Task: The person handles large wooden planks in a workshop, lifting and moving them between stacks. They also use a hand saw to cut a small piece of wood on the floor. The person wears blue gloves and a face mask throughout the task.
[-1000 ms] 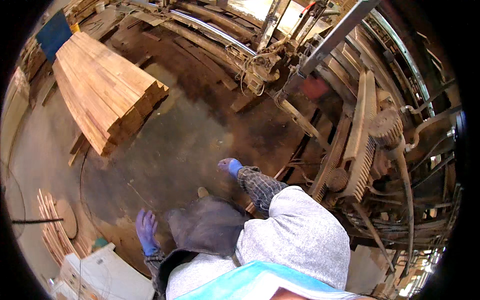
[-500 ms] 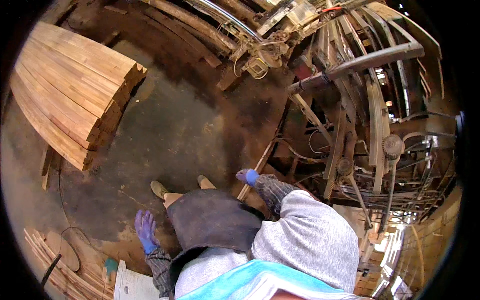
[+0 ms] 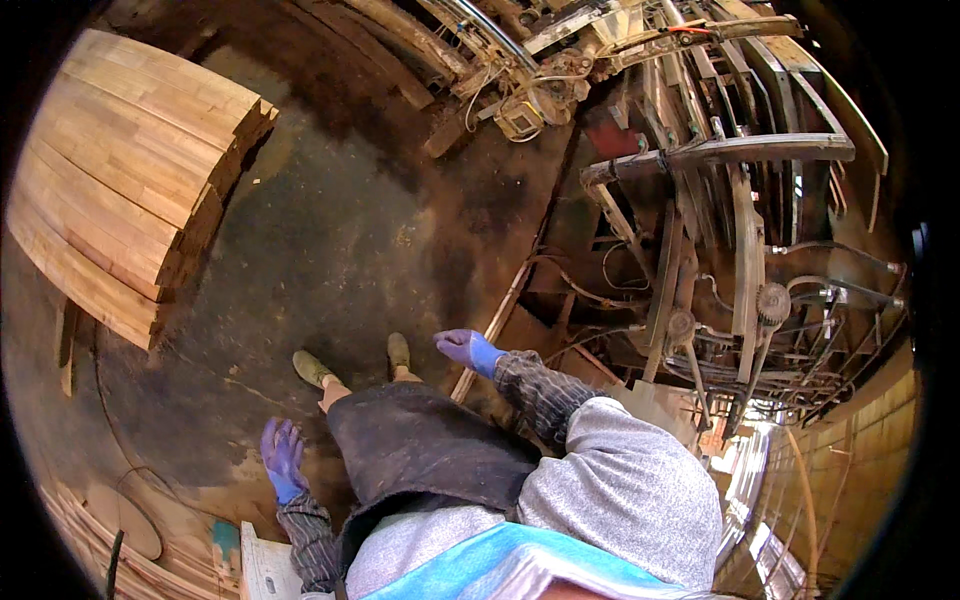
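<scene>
The person looks down at their own body and feet on a dirty floor (image 3: pixel 330 250). The left hand (image 3: pixel 282 458) wears a blue glove and hangs low by the left side, with its fingers a little spread and nothing in them. The right hand (image 3: pixel 468 350) also wears a blue glove. It is held out in front, above the floor, close to a thin wooden strip (image 3: pixel 492 330) that leans up toward the machine. Its fingers look loosely bent and partly together, and they hold nothing that can be seen; it is hard to tell if they touch the strip. A dark apron (image 3: pixel 420 450) hides the legs, so only the two shoes (image 3: pixel 355 362) peek out past its edge. A big stack of light wooden boards (image 3: pixel 120 190) sits on the floor to the left, well apart from both hands, and its far end is cut off by the round dark rim. To the right stands a large rusty machine (image 3: pixel 720 260) with bars, wheels and hoses. Its parts are tangled and dark, so they are hard to make out. At the bottom left, more thin wood pieces (image 3: pixel 110 540) are half cut off.
</scene>
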A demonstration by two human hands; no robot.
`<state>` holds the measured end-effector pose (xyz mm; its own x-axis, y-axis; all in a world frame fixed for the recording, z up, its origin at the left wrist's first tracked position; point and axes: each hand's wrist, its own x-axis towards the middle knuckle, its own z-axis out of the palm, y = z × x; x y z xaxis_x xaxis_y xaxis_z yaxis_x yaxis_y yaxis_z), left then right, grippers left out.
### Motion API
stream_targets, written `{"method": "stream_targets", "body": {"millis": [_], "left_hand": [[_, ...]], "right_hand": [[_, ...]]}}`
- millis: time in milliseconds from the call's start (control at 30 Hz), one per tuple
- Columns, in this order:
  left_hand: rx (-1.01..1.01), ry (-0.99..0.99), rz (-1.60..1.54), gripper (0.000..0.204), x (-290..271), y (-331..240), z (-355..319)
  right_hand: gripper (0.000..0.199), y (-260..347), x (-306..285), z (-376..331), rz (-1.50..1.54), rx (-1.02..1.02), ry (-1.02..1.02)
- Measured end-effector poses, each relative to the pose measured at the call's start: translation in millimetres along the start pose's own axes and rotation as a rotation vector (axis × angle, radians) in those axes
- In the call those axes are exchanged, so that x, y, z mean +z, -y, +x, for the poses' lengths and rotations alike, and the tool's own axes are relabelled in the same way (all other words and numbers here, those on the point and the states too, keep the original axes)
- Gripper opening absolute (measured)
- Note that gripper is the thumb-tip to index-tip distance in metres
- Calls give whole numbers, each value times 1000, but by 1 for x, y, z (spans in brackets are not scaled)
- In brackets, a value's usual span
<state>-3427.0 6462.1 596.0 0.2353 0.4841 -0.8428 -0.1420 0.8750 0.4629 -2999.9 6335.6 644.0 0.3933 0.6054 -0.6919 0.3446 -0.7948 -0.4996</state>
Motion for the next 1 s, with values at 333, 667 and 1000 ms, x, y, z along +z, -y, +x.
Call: {"method": "stream_targets", "body": {"millis": [333, 667, 1000], "left_hand": [[-16, -43, 44, 55, -5, 4, 14], [19, -49, 68, 57, 60, 45, -12], [184, -39, 7, 56, 164, 100, -61]], "right_hand": [[36, -41, -8, -3, -10, 56, -24], [34, -108, -47, 12, -25, -12, 80], [38, -154, -162, -8, -273, 63, 68]]}}
